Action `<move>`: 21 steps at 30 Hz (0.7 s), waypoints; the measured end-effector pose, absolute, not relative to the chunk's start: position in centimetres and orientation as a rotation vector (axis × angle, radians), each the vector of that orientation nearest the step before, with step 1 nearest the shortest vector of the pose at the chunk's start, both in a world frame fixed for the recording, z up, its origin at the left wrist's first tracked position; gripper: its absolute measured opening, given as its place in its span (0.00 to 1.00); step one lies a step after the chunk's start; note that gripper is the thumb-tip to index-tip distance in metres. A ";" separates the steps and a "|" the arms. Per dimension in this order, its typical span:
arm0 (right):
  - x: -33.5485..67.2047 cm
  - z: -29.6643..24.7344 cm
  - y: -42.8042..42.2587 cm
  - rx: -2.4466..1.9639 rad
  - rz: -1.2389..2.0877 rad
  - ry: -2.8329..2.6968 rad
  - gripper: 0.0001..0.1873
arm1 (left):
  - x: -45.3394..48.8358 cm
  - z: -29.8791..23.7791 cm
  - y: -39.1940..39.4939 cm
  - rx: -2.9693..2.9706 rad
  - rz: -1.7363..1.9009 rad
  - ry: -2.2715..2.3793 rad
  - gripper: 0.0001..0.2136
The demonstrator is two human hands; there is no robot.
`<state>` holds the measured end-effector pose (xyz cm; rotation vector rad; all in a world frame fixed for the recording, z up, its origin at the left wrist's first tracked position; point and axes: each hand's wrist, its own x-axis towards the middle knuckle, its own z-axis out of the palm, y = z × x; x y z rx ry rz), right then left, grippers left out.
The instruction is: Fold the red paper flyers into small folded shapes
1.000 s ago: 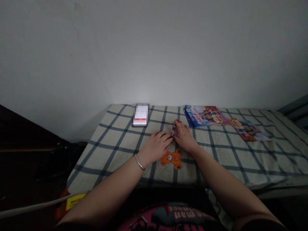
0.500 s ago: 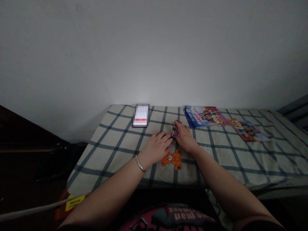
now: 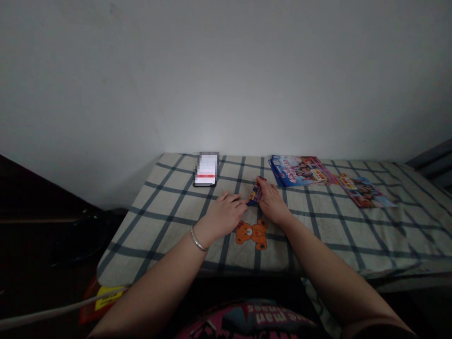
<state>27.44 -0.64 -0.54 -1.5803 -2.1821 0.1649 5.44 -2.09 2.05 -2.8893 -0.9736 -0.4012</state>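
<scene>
A small folded colourful leaflet (image 3: 256, 192) lies on the checked cloth (image 3: 169, 207) near the middle. My right hand (image 3: 271, 203) rests flat over its right side, fingers pressed down on the paper. My left hand (image 3: 222, 215), with a silver bangle on the wrist, sits just left of it, fingers curled and the fingertips touching the leaflet's left edge. An orange bear print (image 3: 253, 234) shows on the cloth below both hands.
A lit phone (image 3: 206, 168) lies at the back near the white wall. Blue and red leaflets (image 3: 300, 170) and one more leaflet (image 3: 365, 190) lie at the back right. The table's left edge drops to a dark floor with a yellow-labelled object (image 3: 106, 297).
My left hand has slid slightly left and back from the folded leaflet, with its fingers curling more. The right hand stays on the paper.
</scene>
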 end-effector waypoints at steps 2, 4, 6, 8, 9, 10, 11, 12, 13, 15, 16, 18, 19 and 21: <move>27.4 -0.4 -0.7 -1.581 0.174 -2.173 0.39 | 5.4 2.2 -2.1 -2.893 -0.397 -0.979 0.11; 27.3 -0.2 -0.8 -1.588 0.182 -2.158 0.38 | 5.3 2.3 -2.1 -2.899 -0.400 -0.981 0.11; 27.3 -0.2 -0.9 -1.595 0.175 -2.142 0.38 | 5.3 2.4 -2.1 -2.904 -0.407 -0.984 0.11; 27.4 -0.3 -0.9 -1.604 0.142 -2.122 0.39 | 5.3 2.4 -2.0 -2.902 -0.410 -0.987 0.12; 27.5 -0.4 -0.8 -1.618 0.116 -2.104 0.39 | 5.4 2.4 -2.0 -2.900 -0.411 -0.988 0.12; 27.7 -0.5 -0.8 -1.641 0.086 -2.081 0.39 | 5.4 2.3 -2.0 -2.898 -0.412 -0.985 0.13; 27.9 -0.6 -0.8 -1.670 0.055 -2.056 0.38 | 5.5 2.3 -1.9 -2.898 -0.415 -0.988 0.13; 28.1 -0.7 -0.7 -1.702 0.023 -2.033 0.37 | 5.6 2.3 -1.9 -2.899 -0.422 -0.990 0.13; 28.3 -0.8 -0.7 -1.730 -0.006 -2.015 0.35 | 5.7 2.3 -1.8 -2.900 -0.436 -0.997 0.12; 28.6 -0.8 -0.7 -1.750 -0.038 -2.006 0.33 | 6.0 2.2 -1.8 -2.902 -0.481 -1.018 0.11; 28.7 -0.7 -0.7 -1.740 -0.042 -2.013 0.31 | 6.1 2.3 -1.8 -2.901 -0.508 -1.035 0.10; 28.8 -0.5 -0.7 -1.696 -0.032 -2.031 0.29 | 6.3 2.3 -1.9 -2.913 -0.555 -1.057 0.09; 28.8 -0.4 -0.7 -1.670 -0.025 -2.041 0.28 | 6.4 2.4 -2.0 -2.913 -0.575 -1.076 0.08; 28.6 -0.1 -0.8 -1.622 -0.012 -2.057 0.27 | 6.4 2.5 -2.1 -2.896 -0.611 -1.127 0.08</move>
